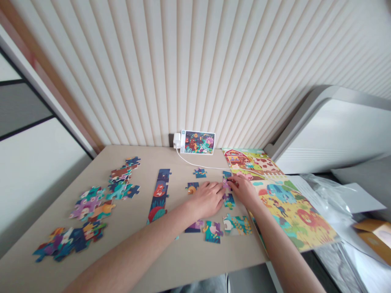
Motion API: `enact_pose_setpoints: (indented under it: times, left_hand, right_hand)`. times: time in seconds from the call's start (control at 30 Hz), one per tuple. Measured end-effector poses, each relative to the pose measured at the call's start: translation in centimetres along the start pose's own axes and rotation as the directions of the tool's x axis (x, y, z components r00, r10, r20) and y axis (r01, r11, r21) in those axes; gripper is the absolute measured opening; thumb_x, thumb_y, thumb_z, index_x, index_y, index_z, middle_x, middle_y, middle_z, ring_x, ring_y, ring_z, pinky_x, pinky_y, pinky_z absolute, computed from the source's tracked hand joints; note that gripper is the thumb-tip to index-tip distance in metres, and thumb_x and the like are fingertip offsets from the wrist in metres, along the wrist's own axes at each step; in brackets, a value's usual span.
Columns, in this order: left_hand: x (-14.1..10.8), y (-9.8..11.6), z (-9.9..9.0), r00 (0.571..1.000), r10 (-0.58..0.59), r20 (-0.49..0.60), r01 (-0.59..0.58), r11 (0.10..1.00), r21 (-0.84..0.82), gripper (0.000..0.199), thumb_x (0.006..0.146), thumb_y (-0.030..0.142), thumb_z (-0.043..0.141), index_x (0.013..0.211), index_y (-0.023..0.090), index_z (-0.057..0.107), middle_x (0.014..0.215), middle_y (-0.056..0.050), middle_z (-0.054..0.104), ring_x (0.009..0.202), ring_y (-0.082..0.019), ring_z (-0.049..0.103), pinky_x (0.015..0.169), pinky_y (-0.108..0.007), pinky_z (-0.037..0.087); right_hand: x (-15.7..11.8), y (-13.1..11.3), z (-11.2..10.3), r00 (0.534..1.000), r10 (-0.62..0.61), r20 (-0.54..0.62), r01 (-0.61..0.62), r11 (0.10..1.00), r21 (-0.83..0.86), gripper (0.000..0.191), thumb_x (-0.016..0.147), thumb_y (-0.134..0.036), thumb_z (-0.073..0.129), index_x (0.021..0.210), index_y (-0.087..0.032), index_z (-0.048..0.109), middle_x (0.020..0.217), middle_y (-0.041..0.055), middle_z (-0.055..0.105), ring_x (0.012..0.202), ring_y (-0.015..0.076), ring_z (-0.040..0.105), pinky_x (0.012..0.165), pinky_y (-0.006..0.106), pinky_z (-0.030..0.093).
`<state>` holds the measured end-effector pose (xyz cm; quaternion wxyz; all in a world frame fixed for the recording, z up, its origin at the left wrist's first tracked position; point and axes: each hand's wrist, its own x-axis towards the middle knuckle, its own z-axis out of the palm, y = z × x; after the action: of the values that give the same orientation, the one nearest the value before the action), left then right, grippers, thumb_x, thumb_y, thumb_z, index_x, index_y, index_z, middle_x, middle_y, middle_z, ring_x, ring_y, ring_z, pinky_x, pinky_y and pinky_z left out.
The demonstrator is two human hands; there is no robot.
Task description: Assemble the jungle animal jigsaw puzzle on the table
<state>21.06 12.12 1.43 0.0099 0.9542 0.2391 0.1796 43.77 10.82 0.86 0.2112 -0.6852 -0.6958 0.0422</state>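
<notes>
On the far left of the beige table (134,256), loose jigsaw pieces are lying in three clusters: a mixed dark-blue heap (73,240) nearest the person, a purple-and-orange group (91,205) beyond it, and a brown-and-teal group (122,179) farthest off. To their right, a joined strip (159,191) is running away from the person, showing a red round-faced figure on dark blue. Farther right, a white charger (176,140) is sitting at the wall, and a picture card (198,142) is leaning just beside it. A piece with an orange shape (192,188) and a dark-blue piece (200,173) are lying apart on the table. The left hand (209,199) is reaching across with its fingers bent, tips ending beside a short column of pieces (228,201); whether they are gripping anything, I cannot tell. Below it, a purple-patterned piece (194,226), a teal piece with a pink shape (213,232) and a seaweed-patterned section (238,224) are lying in a row. The right hand (243,189) is bringing thumb and forefinger close together at a purple piece (225,185) in that column, touching it; whether they are pinching it, I cannot tell. Farther right, a farm picture (265,163) and an animal picture (296,215) are lying flat, and clear plastic (328,195) is resting beyond.
</notes>
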Motion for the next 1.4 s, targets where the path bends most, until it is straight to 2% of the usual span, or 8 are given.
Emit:
enact_pose_setpoints:
  times: [0.2, 0.43, 0.57, 0.77, 0.87, 1.03, 1.13, 1.4]
  left_hand:
    - [0.0, 0.0, 0.1, 1.000, 0.004, -0.010, -0.004, 1.000, -0.004, 0.044, 0.103, 0.033, 0.048, 0.142, 0.015, 0.056, 0.139, -0.014, 0.064, 0.129, -0.027, 0.057, 0.108, -0.042, 0.043]
    - [0.1, 0.0, 0.3, 1.000, -0.003, -0.028, 0.003, 1.000, -0.014, 0.041, 0.102, 0.032, 0.048, 0.139, 0.016, 0.057, 0.139, -0.014, 0.064, 0.128, -0.027, 0.058, 0.108, -0.042, 0.043]
    - [0.1, 0.0, 0.3, 1.000, -0.003, -0.026, 0.002, 1.000, -0.019, 0.041, 0.102, 0.032, 0.049, 0.138, 0.015, 0.057, 0.137, -0.014, 0.065, 0.127, -0.027, 0.058, 0.108, -0.042, 0.043]
    - [0.2, 0.0, 0.2, 1.000, -0.006, -0.013, 0.006, 1.000, -0.020, 0.041, 0.102, 0.031, 0.048, 0.139, 0.014, 0.057, 0.133, -0.014, 0.066, 0.125, -0.027, 0.059, 0.107, -0.042, 0.044]
    - [0.2, 0.0, 0.0, 1.000, -0.004, -0.006, 0.004, 1.000, -0.021, 0.039, 0.103, 0.031, 0.048, 0.137, 0.015, 0.057, 0.130, -0.014, 0.066, 0.125, -0.027, 0.059, 0.108, -0.042, 0.044]
    - [0.3, -0.2, -0.3, 1.000, -0.023, -0.001, 0.022, 0.999, -0.047, 0.036, 0.103, 0.034, 0.048, 0.132, 0.015, 0.059, 0.124, -0.014, 0.067, 0.119, -0.027, 0.062, 0.105, -0.042, 0.046]
    - [0.2, -0.8, -0.4, 0.999, -0.052, -0.009, 0.052, 0.998, -0.036, 0.032, 0.103, 0.030, 0.046, 0.127, 0.014, 0.061, 0.122, -0.014, 0.067, 0.118, -0.027, 0.063, 0.105, -0.042, 0.047]
    - [-0.1, -1.8, -0.1, 0.999, -0.037, -0.035, 0.036, 0.999, -0.017, 0.042, 0.103, 0.030, 0.045, 0.140, 0.011, 0.056, 0.145, -0.017, 0.058, 0.138, -0.028, 0.051, 0.118, -0.044, 0.036]
  right_hand:
    - [0.0, -0.1, 0.1, 1.000, -0.013, -0.007, 0.013, 1.000, -0.022, 0.026, 0.099, -0.033, 0.056, 0.113, -0.024, 0.076, 0.104, 0.0066, 0.069, 0.095, 0.0204, 0.067, 0.086, 0.031, 0.050]
    - [-0.1, -0.9, -0.4, 1.000, -0.019, 0.006, 0.020, 0.989, -0.143, 0.025, 0.101, -0.032, 0.055, 0.108, -0.025, 0.078, 0.106, 0.0087, 0.070, 0.095, 0.0226, 0.068, 0.078, 0.031, 0.050]
    - [-0.2, -1.1, -0.5, 0.999, -0.016, 0.029, 0.020, 0.990, -0.137, 0.025, 0.101, -0.036, 0.056, 0.107, -0.025, 0.078, 0.105, 0.0081, 0.070, 0.095, 0.0224, 0.068, 0.078, 0.031, 0.049]
    - [-0.1, -0.1, 0.1, 0.999, -0.002, -0.043, -0.005, 0.987, -0.163, 0.036, 0.098, -0.047, 0.062, 0.121, -0.023, 0.073, 0.111, 0.0103, 0.069, 0.107, 0.0266, 0.064, 0.096, 0.036, 0.047]
    - [-0.1, 0.4, 0.4, 0.999, 0.004, -0.050, -0.013, 0.982, -0.188, 0.036, 0.098, -0.047, 0.061, 0.119, -0.022, 0.075, 0.114, 0.0121, 0.068, 0.108, 0.0281, 0.062, 0.099, 0.038, 0.045]
    - [0.6, 0.7, 1.0, 0.998, -0.056, -0.007, 0.055, 0.994, -0.099, 0.036, 0.099, -0.044, 0.060, 0.125, -0.023, 0.074, 0.115, 0.0118, 0.066, 0.110, 0.0285, 0.060, 0.099, 0.041, 0.045]
    - [1.2, 0.7, 1.1, 0.991, -0.129, 0.047, 0.131, 0.991, -0.033, 0.034, 0.099, -0.040, 0.058, 0.127, -0.027, 0.073, 0.118, 0.0099, 0.067, 0.112, 0.0279, 0.060, 0.101, 0.042, 0.044]
    - [1.4, 0.2, 1.2, 0.985, -0.161, 0.059, 0.157, 0.985, 0.069, 0.031, 0.100, -0.037, 0.057, 0.126, -0.028, 0.073, 0.115, 0.0080, 0.068, 0.107, 0.0252, 0.063, 0.100, 0.041, 0.045]
